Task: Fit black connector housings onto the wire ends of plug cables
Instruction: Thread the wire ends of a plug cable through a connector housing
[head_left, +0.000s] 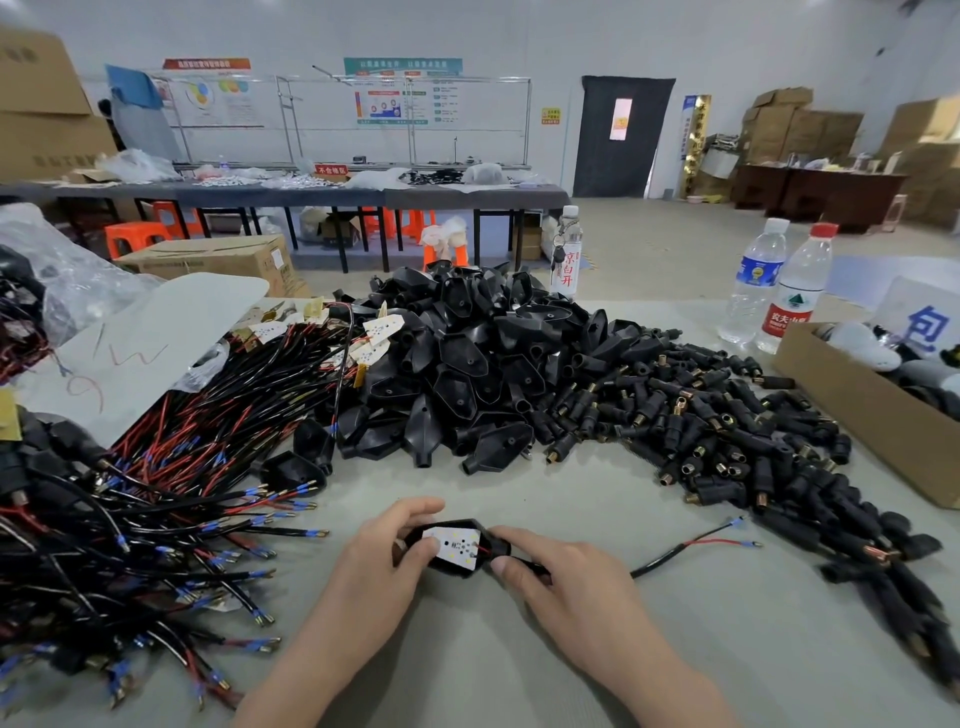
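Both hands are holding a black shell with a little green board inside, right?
No, the little board is white, not green, as the head view shows. The left hand and right hand do hold the black shell.

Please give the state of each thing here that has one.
Housing, held, board inside.
Cable, leaves housing neck, far ends free on table.
Left hand, grips housing.
Right hand, pinches housing neck.
Bottles, upright, capped.
Box, open.
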